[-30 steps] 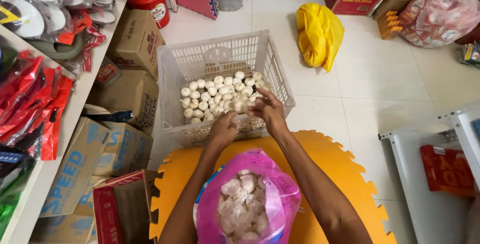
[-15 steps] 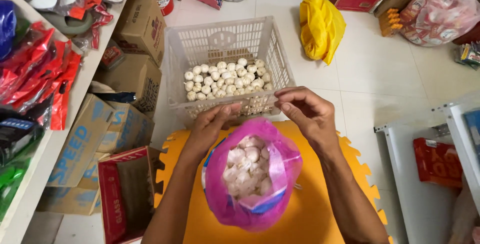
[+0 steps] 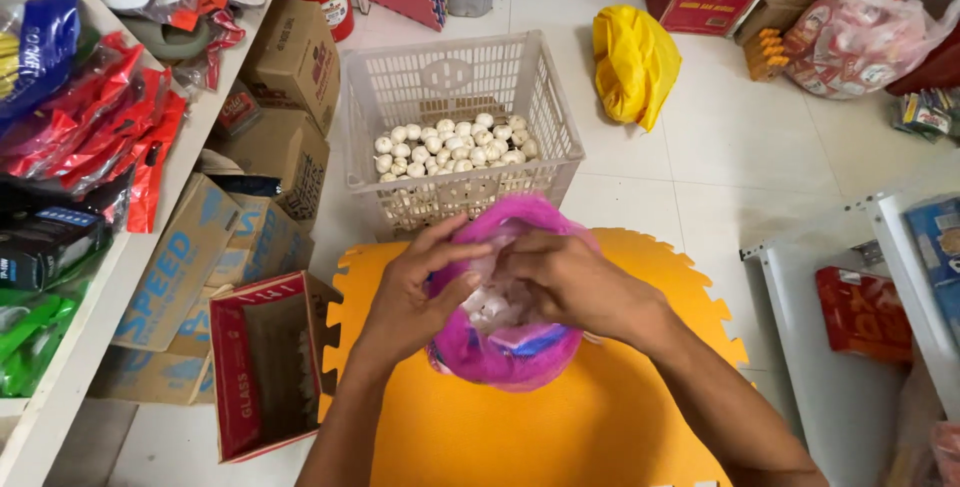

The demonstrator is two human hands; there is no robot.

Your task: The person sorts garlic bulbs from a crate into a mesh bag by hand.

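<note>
Left hand (image 3: pixel 405 297): closed on the near-left side of the pink plastic bag (image 3: pixel 510 347), fingers curled into the bunched plastic, thumb across the top.
Right hand (image 3: pixel 570 282): laid over the bag's mouth from the right, fingers bent and gripping the plastic; its fingertips are tucked under and cannot be seen.
Pink plastic bag: sits on the orange foam mat (image 3: pixel 560 427), close to the mat's far edge; both hands cover its opening.
Bag contents: pale lumps (image 3: pixel 490 302) show between the hands, too covered to tell what they are.
White basket (image 3: pixel 455 82): on the floor just past the mat's far edge, holding small white round pieces (image 3: pixel 450 142).
Red-edged carton (image 3: pixel 265 362): open, at the mat's left edge, inside in shadow.
</note>
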